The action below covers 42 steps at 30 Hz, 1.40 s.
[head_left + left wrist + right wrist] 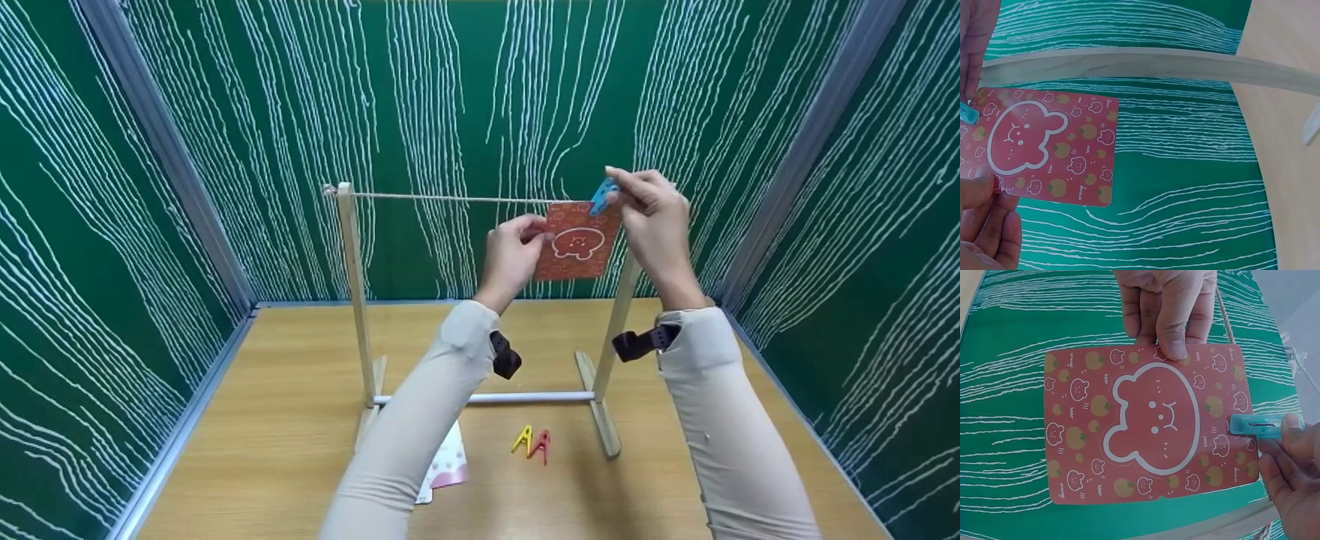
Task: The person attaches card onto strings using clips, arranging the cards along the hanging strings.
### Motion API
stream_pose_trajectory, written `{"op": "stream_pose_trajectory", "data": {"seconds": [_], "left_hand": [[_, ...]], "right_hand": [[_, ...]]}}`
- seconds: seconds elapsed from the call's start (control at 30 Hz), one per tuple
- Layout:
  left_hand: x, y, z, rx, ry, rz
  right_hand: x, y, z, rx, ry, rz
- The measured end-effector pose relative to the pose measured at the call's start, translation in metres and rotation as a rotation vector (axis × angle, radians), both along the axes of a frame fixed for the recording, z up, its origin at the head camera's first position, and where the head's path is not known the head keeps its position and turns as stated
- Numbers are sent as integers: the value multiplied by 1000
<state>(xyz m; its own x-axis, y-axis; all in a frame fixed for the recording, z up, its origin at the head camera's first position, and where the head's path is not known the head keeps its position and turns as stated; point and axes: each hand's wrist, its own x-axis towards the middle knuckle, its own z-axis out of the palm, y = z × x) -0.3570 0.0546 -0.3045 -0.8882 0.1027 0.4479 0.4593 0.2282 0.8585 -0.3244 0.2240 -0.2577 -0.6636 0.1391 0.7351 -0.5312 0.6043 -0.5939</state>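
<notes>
A red card (576,259) with a white-outlined bear hangs upside down at the rope (457,198), near the rack's right post. My left hand (514,255) pinches the card's left edge between thumb and fingers. At the card's top edge, my right hand (656,221) pinches a blue clothespin (602,196) by its handle end. The right wrist view shows the clothespin (1255,424) with its tip over the card's edge, and the left thumb (1175,349) lying on the card's face. On the table lie a yellow clothespin (523,440) and a red clothespin (541,445).
The wooden rack has a left post (354,300), a right post (619,322) and a white crossbar (525,397) low down. Partly behind the left sleeve, a white and pink card (450,461) lies on the table (262,420). Green walls with white lines surround it.
</notes>
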Motion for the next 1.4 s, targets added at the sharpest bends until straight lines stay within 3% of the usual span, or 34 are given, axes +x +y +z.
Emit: {"op": "stream_pose_trajectory", "data": {"seconds": [0.27,0.6,1.0,1.4], "left_hand": [[2,0,-5,35,1,-25],[1,0,-7,30,15,-9],[6,-6,-7,68,-18,-88],[7,-29,-18,-47,5,-103]], "right_hand": [[3,-1,-2,66,-21,-6],[7,0,-2,105,-40,23],[7,1,-5,17,-53,65],[16,-1,-17,-97,1,144]]}}
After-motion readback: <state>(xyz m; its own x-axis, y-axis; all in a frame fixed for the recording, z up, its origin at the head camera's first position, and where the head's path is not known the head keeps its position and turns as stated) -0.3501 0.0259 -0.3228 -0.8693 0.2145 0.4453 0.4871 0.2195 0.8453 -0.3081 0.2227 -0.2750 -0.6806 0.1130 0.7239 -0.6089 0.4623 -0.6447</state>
